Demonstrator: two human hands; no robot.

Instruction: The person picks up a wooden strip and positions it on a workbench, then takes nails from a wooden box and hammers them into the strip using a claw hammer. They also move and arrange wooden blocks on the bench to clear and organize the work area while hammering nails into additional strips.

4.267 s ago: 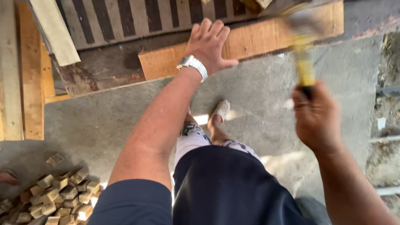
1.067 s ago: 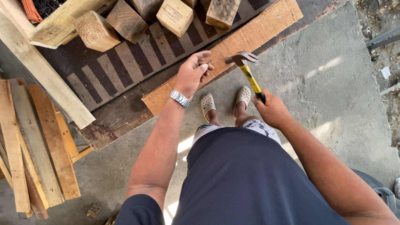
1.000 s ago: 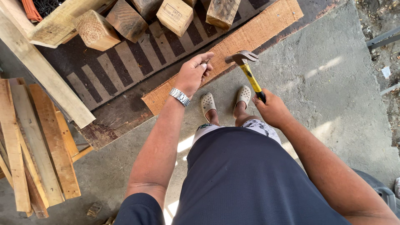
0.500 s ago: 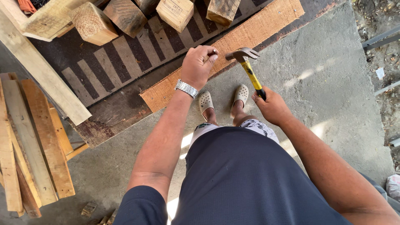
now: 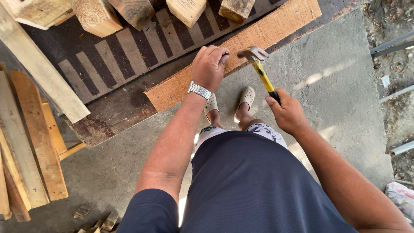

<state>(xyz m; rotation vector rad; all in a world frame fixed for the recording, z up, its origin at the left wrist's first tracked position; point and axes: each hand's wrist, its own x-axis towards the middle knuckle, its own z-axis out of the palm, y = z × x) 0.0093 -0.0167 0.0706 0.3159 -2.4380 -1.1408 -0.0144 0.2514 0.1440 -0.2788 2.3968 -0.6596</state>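
Right hand point(image 5: 286, 113): wrapped around hammer point(image 5: 262, 72) handle, head raised beside left hand point(image 5: 209, 67). Left hand: fingers pinched together on long plank point(image 5: 276, 28), near its front edge; nail itself not discernible.

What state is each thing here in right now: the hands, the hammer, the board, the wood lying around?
Left hand: closed, fingertips pinched, resting on the board.
Right hand: gripping the hammer's handle.
Hammer: tilted, head poised just above the board beside the left hand.
Long board: flat on the slatted panel.
Slatted panel: flat on the ground.
Wooden blocks: loose on the panel.
Planks: stacked at left.
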